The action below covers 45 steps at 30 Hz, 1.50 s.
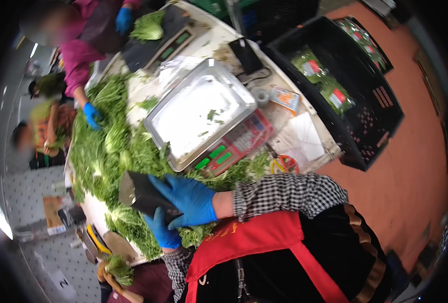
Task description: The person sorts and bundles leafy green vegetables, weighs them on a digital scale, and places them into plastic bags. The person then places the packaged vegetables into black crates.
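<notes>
Both my hands wear blue gloves and are on a dark, flat, bag-like plastic piece (148,197), whose left end looks lighter and glossy. My right hand (193,200) lies over its near side with the fingers spread along it. From below, my left hand (163,231) grips the near edge, thumb showing and the other fingers mostly hidden. Under and beyond the piece lies a heap of frilly leafy greens (106,151). Just past my right hand, a metal tray (205,110) with leaf scraps rests on a red scale (243,140) with green displays.
Orange-handled scissors (284,164), a tape roll (261,96) and a dark phone-like slab (245,55) lie at the table's right. Black crates (360,125) hold bagged greens. Across the table, a gloved co-worker's hand (92,115) touches the heap; another person (117,270) holds greens below.
</notes>
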Available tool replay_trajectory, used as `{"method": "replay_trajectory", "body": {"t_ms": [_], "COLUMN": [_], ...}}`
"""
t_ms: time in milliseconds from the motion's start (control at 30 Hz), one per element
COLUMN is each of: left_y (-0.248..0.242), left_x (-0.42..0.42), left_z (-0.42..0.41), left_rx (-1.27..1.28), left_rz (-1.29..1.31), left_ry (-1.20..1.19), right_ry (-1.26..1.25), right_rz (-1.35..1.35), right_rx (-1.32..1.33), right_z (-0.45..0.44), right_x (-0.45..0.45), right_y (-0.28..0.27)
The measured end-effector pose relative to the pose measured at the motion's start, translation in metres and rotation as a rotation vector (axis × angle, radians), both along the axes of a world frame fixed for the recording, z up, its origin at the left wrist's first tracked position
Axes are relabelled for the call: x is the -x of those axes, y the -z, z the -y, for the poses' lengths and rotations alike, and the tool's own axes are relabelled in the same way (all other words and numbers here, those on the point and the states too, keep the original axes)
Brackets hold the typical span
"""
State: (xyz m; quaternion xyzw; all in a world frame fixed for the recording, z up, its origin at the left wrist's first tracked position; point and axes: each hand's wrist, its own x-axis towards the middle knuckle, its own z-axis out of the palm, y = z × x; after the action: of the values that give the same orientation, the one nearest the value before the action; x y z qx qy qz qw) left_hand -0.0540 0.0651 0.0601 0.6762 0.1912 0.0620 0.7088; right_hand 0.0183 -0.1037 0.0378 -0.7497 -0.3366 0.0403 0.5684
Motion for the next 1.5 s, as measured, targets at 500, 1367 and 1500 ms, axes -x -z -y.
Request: {"method": "replay_trajectory", "body": {"t_ms": [500,1367,1500], "left_y": [0.031,0.129,0.162], "left_x": [-0.007,0.086,0.130], "left_z": [-0.002,-0.132,-0.165], "left_rx": [-0.129,-0.766,-0.683], "left_rz": [0.035,-0.046,-0.150], "left_ry": [0.059,-0.558,-0.672], "right_ry": [-0.069,0.105,0.103], "right_rz": [-0.284,-0.994,-1.041], "right_rx": [-0.272,-0.605,-0.598], "right_z": [-0.013,0.026,0.022], "right_x": [-0.017,-0.082,-0.080], "right_y": [0.030,0.038,0.034]}}
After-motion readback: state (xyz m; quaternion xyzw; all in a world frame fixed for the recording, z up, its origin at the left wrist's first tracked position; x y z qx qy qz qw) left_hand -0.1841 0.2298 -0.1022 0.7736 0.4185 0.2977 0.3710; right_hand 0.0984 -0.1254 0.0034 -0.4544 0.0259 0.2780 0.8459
